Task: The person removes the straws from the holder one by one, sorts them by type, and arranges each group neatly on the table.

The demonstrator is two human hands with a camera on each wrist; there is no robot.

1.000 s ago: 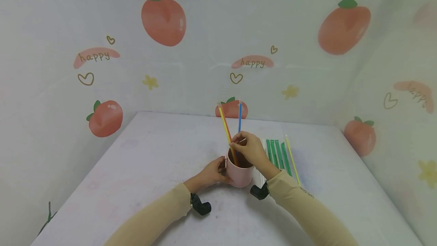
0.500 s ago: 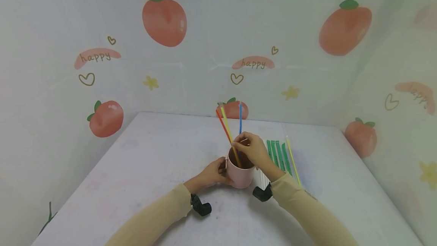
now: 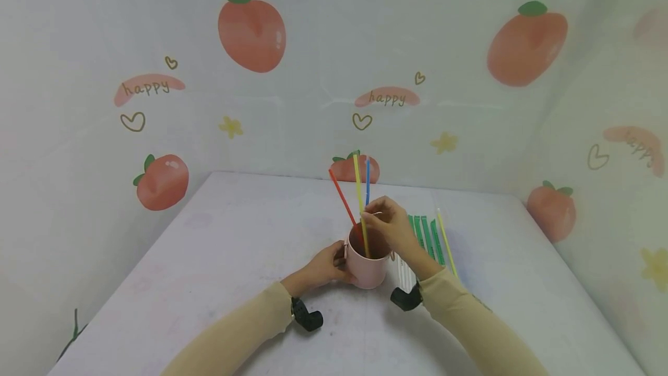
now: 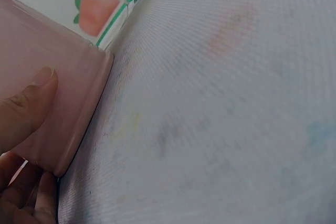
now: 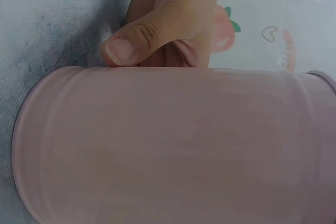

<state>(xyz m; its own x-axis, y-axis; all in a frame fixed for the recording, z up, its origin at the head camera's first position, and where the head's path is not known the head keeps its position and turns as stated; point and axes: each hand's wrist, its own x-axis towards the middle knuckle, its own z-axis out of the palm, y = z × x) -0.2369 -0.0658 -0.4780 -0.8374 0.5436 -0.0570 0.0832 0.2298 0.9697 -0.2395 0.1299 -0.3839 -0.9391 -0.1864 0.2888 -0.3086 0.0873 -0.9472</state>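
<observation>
A pink cup [image 3: 367, 273] stands upright on the table. My left hand [image 3: 322, 267] holds it at its left side, where a handle shows; in the left wrist view the thumb [image 4: 27, 109] lies against the cup wall. Over the rim, my right hand [image 3: 392, 226] pinches a yellow straw [image 3: 358, 181] whose lower end is inside the cup. A red straw [image 3: 342, 196] leans left out of the cup, and a blue straw [image 3: 367, 181] stands behind the right fingertips. In the right wrist view the cup wall [image 5: 184, 140] hides the straws.
Right of the cup, several slim packets with green ends [image 3: 425, 235] lie side by side. A yellow straw [image 3: 446, 239] in clear wrapping lies beyond them, partly hidden by the right arm. A white printed cloth [image 3: 292, 132] hangs behind the table [image 3: 250, 225].
My right hand has moved slightly right with the yellow straw, which now stands more upright. The red straw has come apart from it and leans left. The left hand and cup have barely moved.
</observation>
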